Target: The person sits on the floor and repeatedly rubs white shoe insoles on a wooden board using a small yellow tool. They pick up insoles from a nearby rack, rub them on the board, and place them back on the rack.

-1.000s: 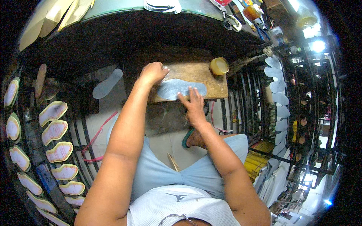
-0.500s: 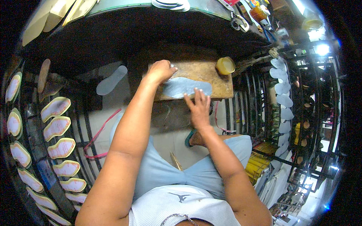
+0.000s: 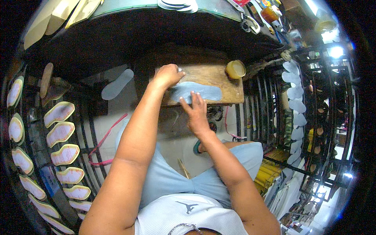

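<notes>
A grey-blue, sole-shaped sheet [image 3: 210, 92] lies flat along the front edge of a low wooden bench [image 3: 209, 74]. The outstretched fingers of my right hand [image 3: 197, 117] rest on the sheet's near edge, spread apart. Beyond the sheet's left end, my left hand [image 3: 167, 76] is closed over the bench; a small pale bit shows by its fingertips, too little to name. At the bench's far right corner stands a yellowish jar [image 3: 235, 69]. Another grey sole piece [image 3: 118, 84] lies to the left, off the bench.
Racks on the left hold several yellow-edged sole pieces [image 3: 65, 154]; grey ones [image 3: 297, 105] hang along the right rack. A glass-topped table [image 3: 137, 4] curves across the far side, with scissors [image 3: 250, 25] on it. Pink strap [image 3: 102, 141] trails near my left knee.
My right hand has slid left along the sheet, from near its right end towards its middle. The left hand stays closed in nearly the same place.
</notes>
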`<move>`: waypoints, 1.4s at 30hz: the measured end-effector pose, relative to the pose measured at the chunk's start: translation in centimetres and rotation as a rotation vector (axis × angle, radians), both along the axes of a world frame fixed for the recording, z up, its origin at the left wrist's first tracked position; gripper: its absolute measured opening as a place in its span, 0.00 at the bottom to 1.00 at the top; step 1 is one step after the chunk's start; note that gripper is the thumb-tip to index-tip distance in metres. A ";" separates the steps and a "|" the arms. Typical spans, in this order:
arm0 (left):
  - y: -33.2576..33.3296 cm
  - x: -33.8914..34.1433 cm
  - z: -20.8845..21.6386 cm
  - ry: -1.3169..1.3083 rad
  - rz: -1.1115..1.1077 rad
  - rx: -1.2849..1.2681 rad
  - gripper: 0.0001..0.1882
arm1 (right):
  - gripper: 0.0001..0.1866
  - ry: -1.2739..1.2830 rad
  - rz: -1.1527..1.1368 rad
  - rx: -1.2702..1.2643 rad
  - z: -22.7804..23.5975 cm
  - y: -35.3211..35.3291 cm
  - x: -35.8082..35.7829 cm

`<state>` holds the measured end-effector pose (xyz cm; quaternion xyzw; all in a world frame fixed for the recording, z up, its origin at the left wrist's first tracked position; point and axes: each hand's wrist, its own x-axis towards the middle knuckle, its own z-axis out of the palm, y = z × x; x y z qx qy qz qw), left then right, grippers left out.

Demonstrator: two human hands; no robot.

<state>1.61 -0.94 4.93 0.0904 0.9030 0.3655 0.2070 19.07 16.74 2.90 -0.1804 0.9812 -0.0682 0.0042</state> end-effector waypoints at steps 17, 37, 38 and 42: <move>-0.4 -0.2 -0.3 -0.015 -0.010 -0.016 0.25 | 0.38 0.025 -0.013 0.067 -1.3 -4.3 -1.1; 0.0 -0.4 -6.0 0.102 -0.250 -0.066 0.16 | 0.37 -0.122 0.135 -0.052 4.5 0.7 0.0; -0.1 -0.3 -6.0 0.090 -0.234 -0.052 0.16 | 0.39 -0.152 0.141 -0.068 5.8 3.5 0.5; 0.2 -0.3 -5.8 0.023 -0.273 -0.141 0.16 | 0.42 -0.161 -0.007 0.023 9.3 12.1 2.2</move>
